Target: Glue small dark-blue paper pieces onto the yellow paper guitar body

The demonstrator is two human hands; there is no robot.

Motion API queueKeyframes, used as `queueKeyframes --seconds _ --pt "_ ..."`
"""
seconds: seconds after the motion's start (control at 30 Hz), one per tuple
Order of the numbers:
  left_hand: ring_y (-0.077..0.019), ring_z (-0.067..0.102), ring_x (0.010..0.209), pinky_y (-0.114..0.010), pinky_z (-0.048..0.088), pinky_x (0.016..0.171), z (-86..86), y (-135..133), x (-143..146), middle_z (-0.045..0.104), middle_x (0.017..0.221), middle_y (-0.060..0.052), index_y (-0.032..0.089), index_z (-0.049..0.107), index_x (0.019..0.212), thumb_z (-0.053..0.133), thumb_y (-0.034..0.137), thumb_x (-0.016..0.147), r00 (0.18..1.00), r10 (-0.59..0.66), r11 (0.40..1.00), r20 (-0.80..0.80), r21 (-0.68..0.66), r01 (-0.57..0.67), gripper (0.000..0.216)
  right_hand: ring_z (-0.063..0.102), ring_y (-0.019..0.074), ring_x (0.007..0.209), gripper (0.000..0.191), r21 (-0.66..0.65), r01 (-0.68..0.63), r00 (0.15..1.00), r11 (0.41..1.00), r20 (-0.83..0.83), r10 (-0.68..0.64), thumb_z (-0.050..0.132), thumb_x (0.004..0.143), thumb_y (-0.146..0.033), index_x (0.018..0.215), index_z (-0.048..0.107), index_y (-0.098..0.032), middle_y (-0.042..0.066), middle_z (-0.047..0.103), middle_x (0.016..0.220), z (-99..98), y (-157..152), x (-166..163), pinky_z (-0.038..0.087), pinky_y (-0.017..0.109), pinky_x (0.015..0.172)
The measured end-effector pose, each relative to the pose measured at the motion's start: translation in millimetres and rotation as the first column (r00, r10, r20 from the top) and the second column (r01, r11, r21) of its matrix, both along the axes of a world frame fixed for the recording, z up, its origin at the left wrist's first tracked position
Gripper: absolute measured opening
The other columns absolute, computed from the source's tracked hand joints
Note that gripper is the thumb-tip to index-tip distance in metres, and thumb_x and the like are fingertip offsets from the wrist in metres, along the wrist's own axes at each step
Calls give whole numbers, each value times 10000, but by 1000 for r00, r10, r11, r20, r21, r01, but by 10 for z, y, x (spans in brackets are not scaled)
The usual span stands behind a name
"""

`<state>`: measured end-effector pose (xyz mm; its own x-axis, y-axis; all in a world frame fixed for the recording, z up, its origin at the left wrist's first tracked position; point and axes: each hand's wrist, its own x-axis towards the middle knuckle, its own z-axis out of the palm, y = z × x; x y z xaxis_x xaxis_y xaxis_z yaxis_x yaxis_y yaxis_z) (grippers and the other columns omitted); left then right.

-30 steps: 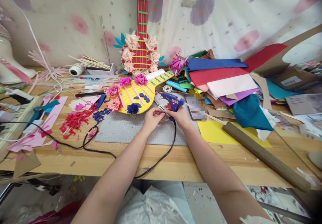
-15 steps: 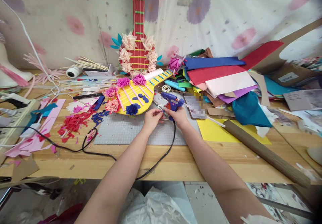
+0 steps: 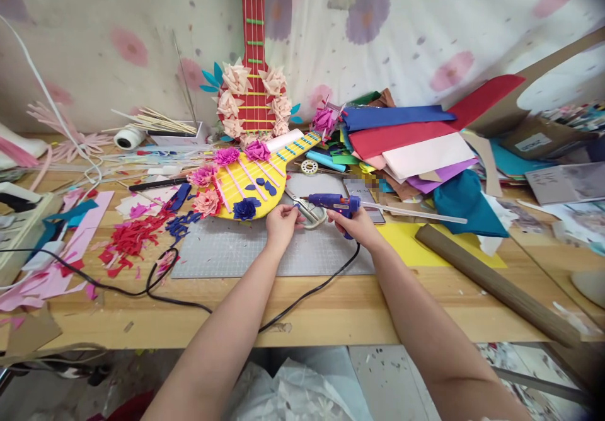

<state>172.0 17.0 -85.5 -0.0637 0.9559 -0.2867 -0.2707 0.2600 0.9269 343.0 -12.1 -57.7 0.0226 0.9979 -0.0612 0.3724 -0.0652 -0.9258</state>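
My right hand [image 3: 358, 224] is wrapped round the grip of a blue hot glue gun [image 3: 334, 203], with a long clear glue stick [image 3: 416, 212] jutting from its back. The nozzle points left at my left hand [image 3: 282, 224], whose fingertips pinch a small blue piece, mostly hidden. Scissors [image 3: 312, 212] lie on the grey cutting mat [image 3: 227, 251] between the hands. Just behind the left hand rests a yellow paper guitar [image 3: 267, 175], decorated with pink and magenta flowers, a dark blue flower [image 3: 246, 208] and blue leaf shapes.
A red guitar [image 3: 255, 84] with pale flowers leans on the curtain. Folded coloured paper [image 3: 401, 137] is heaped at the right, near a brown roll [image 3: 491, 282]. Paper scraps [image 3: 135, 235] litter the left. The black cord [image 3: 307, 294] loops across the table's front.
My right hand has drawn the glue gun to the right, away from the left fingertips, and levelled it. The scissors show more now. My left hand stays pinched in nearly the same place.
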Motion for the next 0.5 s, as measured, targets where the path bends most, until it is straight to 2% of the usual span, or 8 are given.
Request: queueKeyframes --seconds 0.13,0.5 --pt "-113 629 530 -221 520 483 -25 8 10 598 594 28 160 518 718 554 134 786 999 33 999 11 5 -33 82 397 83 379 448 -9 6 1000 1000 12 -6 638 627 -614 590 556 -175 -37 456 408 -40 -38 -16 331 234 398" --pt "-113 638 558 -226 538 512 -42 3 25 599 618 28 167 510 741 552 146 792 998 59 998 0 27 -59 70 462 107 439 477 36 38 982 999 185 -44 586 659 -653 581 580 -182 -2 527 468 -64 -24 -33 385 249 458"
